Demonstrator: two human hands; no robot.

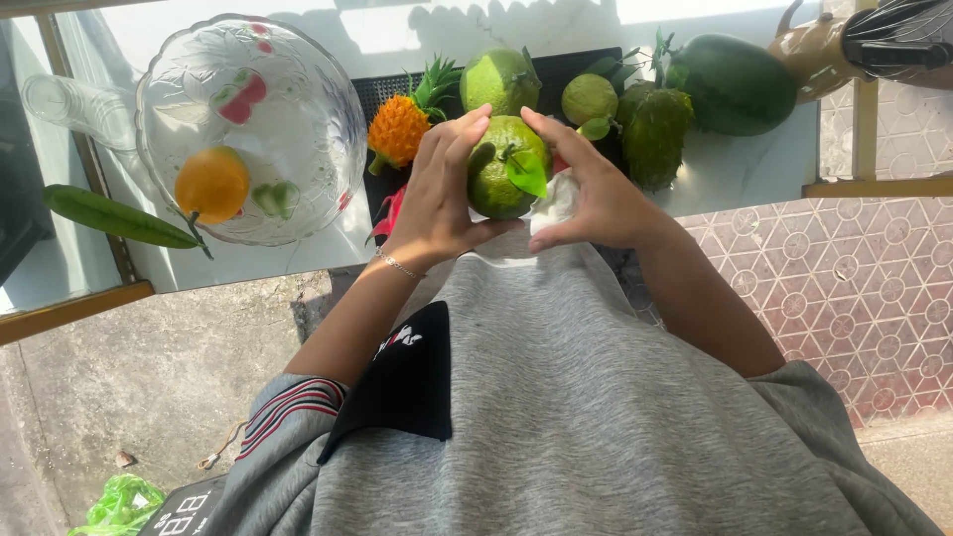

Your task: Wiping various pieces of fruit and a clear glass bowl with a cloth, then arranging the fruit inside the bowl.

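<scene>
Here, seen from above, a person in a grey sweatshirt holds a round green fruit (504,169) with a leaf over the near edge of a white counter (328,253); every place below is given relative to that fruit. Far to its left, a long green leaf (114,216) lies on the counter. Nearer on the left stands a clear glass bowl (298,89) holding one orange fruit (211,185). Just left of and beyond the green fruit sits a small orange pineapple (399,129) on a black tray (382,94). The left hand (442,194), with a thin bracelet at the wrist, is wrapped around the fruit's left side, fingers curled over its top. The right hand (596,194) presses against the fruit's right side, fingers spread, with a white cloth (554,206) bunched between palm and fruit. Directly beyond the fruit lies a larger pale green fruit (499,79). To the right and beyond are a small green fruit (590,98), a spiky dark green fruit (655,134) and, farthest right, a smooth dark green melon (733,84).
</scene>
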